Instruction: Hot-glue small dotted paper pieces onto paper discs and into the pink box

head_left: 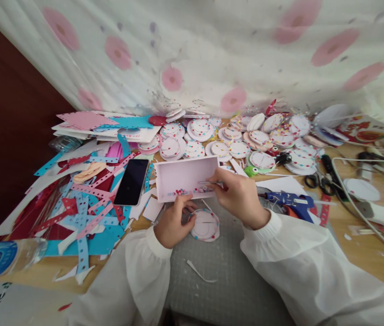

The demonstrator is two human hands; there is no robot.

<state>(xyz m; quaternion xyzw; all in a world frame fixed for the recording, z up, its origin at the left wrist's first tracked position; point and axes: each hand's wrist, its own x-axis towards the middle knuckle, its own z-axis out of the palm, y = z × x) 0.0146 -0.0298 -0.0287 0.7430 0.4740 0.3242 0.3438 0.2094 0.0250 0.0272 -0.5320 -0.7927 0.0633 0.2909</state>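
In my right hand (237, 194) is a thin metal tool that looks like tweezers (211, 182), pinched between the fingers. Its tip reaches into a shallow white box (188, 174), where small red, blue and white beads (182, 192) lie along the near side. My left hand (175, 222) rests at the box's near edge with thumb and forefinger apart. The thumb touches the left rim of a round white paper disc (205, 225) edged with coloured beads. That disc lies on a grey cutting mat (226, 280).
Several similar beaded discs (201, 130) crowd the back. To the left are a black phone (131, 182), punched paper strips (83, 226) and a plastic bottle (4, 258). A blue glue gun (289, 201), scissors (319, 182) and a white cable (358, 208) lie right.
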